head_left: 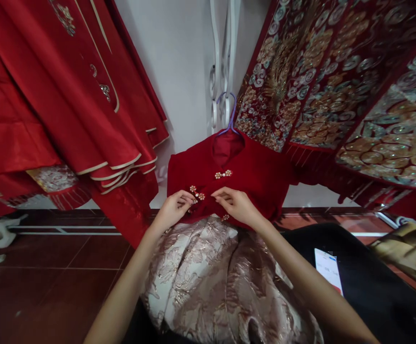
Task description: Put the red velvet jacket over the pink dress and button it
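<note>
A dark red velvet top (261, 167) hangs on a purple hanger (232, 112) in front of me. Its upper jeweled frog button (224, 175) is fastened below the collar, and a second jeweled frog button (197, 194) lies tilted between my hands. My left hand (177, 208) is closed in a pinch on the velvet front beside that button. To its right, my right hand (235, 204) has its thumb and fingers pinched together over the front; what they hold is too small to make out. Below both hands spreads a pinkish-gold brocade skirt (215, 282).
Red satin garments (86, 95) with pale piping hang at the left. Sequined, embroidered red garments (322, 81) hang at the right. White metal bars (222, 48) rise along the wall. A lit phone (328, 270) lies on a black surface (373, 282); white shoes (3, 234) stand at far left.
</note>
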The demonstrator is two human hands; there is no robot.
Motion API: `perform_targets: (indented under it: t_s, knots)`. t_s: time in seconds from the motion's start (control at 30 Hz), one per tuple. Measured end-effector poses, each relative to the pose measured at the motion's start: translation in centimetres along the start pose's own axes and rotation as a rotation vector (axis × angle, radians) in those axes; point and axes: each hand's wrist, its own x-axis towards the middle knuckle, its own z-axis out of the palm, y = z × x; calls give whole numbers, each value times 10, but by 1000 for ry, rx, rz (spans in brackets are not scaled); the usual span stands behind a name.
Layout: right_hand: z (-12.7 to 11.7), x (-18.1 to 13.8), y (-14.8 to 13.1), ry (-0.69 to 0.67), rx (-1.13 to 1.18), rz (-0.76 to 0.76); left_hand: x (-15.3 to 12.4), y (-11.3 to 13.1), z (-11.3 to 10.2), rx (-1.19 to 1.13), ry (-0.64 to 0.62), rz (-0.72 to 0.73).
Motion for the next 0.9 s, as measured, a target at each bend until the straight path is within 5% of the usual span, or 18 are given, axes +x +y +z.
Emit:
perform_targets:
  t_s: [0.1,0.3,0.47,0.67,0.77,0.9]
  knots:
    - [-18,-20,11,-63,-42,81,-3,-9,-6,75,-205,1]
    - [-13,-30,30,-125,-223,144,-8,-22,-2,254,-141,1]
    - [0,-28,42,-19,-413,85,-8,-19,2,149,-212,-48]
    - [16,-28,62,27,-271,123,-9,-13,26,-112,-367,-201]
    - [25,-28,68,127,-311,116,-9,-13,28,-41,-295,-207]
    - [30,-28,70,65,-195,208,-9,-17,21,37,-242,-137]
